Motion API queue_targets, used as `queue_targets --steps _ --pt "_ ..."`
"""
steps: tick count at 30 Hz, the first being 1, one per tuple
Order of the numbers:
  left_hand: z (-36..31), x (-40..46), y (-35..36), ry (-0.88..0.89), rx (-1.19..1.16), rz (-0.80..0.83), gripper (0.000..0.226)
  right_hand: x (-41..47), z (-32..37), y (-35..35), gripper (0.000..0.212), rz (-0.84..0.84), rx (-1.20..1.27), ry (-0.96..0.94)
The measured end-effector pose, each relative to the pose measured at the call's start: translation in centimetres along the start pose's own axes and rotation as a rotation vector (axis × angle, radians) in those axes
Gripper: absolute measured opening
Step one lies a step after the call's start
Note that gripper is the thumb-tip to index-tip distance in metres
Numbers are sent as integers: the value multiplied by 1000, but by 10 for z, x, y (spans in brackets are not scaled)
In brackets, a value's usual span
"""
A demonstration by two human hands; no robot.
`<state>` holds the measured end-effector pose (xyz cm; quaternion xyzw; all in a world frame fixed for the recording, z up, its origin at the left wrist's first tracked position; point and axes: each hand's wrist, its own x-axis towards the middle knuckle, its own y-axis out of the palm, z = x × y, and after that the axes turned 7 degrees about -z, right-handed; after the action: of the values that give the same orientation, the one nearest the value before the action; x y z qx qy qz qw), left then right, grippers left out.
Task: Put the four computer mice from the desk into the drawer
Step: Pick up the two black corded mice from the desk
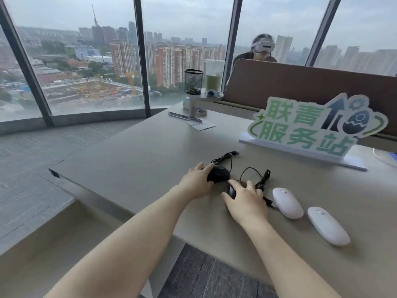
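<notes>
Two black wired mice and two white wireless mice lie on the grey desk (150, 147). My left hand (196, 182) grips the left black mouse (219, 174), whose cable (224, 158) loops behind it. My right hand (245, 201) covers the second black mouse (232, 191); its bundled cable (263, 179) lies just beyond my fingers. To the right lie one white mouse (287, 203) and another white mouse (328, 225), both untouched. No drawer is visible.
A green and white standing sign (309, 127) is behind the mice. A mesh pen cup (193, 81), a jug with green liquid (213, 78) and papers (199, 123) sit at the far end. A brown partition (300, 87) with a person behind it borders the desk.
</notes>
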<state>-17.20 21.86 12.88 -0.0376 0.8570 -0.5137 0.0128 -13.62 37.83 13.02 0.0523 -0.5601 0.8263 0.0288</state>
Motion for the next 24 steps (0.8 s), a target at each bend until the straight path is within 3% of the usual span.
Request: queue_targets --steps 8,13,19,24 --pt "-8 13 15 31 19 -236 52 11 -11 -3 32 -36 35 9" --pt "7 -21 -23 -82 -254 -409 56 6 -7 -9 42 -120 228 -6" --pt "36 -92 -123 -59 -373 -803 57 -35 81 -61 49 -200 713 -264" --pt "78 -161 -183 -74 -300 -940 50 -80 160 -76 45 -116 944 -405"
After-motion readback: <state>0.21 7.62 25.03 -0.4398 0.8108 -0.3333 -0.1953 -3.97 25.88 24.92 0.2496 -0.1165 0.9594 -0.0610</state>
